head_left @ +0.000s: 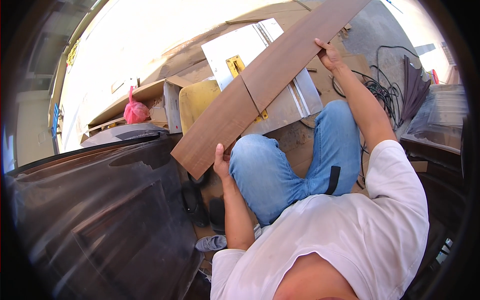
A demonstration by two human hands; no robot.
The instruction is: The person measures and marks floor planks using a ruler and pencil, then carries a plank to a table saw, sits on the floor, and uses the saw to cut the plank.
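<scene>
A long brown wooden board (290, 57) lies slantwise over the silver top of a table saw (295, 112), which has a yellow insert (235, 64). A dark, narrow line crosses the wood's full width above that insert, parting off a shorter brown piece (212, 125) toward the lower left. My right hand (330, 56) grips the near edge of the long part, thumb on top and fingers underneath. At the shorter piece's near edge, beside my left knee, my left hand (221, 161) is closed on it, its fingers partly hidden below. The saw blade is not visible.
Film-wrapped dark panels (100, 215) stand at my left. Black cable coils (380, 90) and a folded dark umbrella (415, 90) lie to the right. A pink plastic bag (135, 111) sits by cardboard at the far left. Dark shoes (194, 202) are beside my left forearm.
</scene>
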